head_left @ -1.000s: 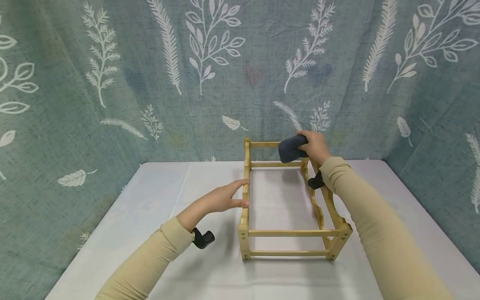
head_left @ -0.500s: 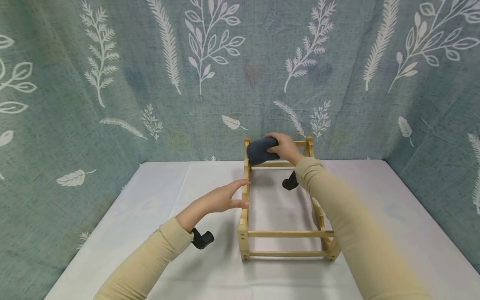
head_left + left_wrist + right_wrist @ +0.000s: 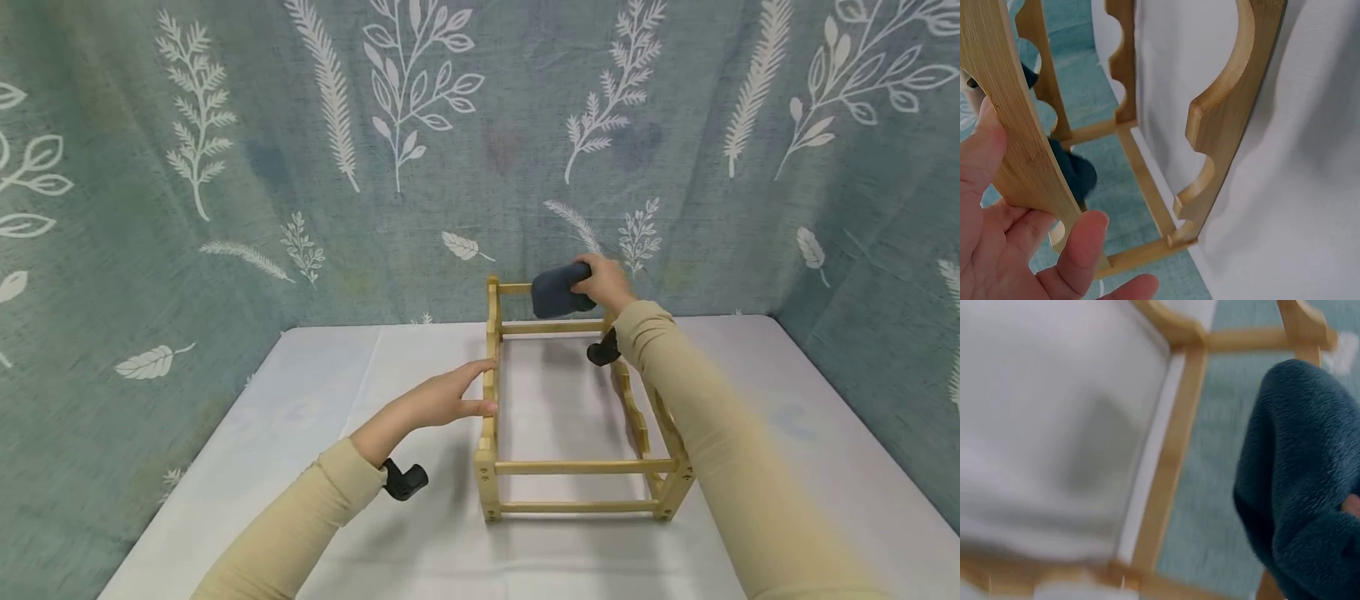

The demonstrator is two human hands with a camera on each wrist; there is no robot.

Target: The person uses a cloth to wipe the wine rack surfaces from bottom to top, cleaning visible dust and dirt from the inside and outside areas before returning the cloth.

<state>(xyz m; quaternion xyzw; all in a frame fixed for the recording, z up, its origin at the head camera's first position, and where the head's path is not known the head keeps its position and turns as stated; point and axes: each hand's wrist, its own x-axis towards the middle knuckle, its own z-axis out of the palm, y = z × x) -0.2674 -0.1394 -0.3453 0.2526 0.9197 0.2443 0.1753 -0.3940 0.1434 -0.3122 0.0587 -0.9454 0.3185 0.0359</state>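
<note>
A light wooden rack point(image 3: 577, 467) with scalloped side rails stands on the white table. My left hand point(image 3: 442, 397) grips its left upper rail point(image 3: 1029, 137), thumb on one side and fingers on the other. At the rack's far end, my right hand point(image 3: 606, 285) holds a folded dark blue plush cloth point(image 3: 557, 292) over the top rear bar. In the right wrist view the cloth point(image 3: 1310, 469) looks fuzzy and bunched, with just a bit of finger showing. Part of that rear bar is hidden behind the cloth and hand.
White sheeting covers the table point(image 3: 337, 367). A green-grey curtain point(image 3: 420, 233) with white leaf prints hangs close behind the rack and along both sides. A black wrist-worn device point(image 3: 405, 482) juts from below the left cuff; another point(image 3: 603, 350) hangs under the right wrist.
My right hand first carried the cloth left along the rack's rear bar, then part of the way back right. The left hand has kept its place on the rail.
</note>
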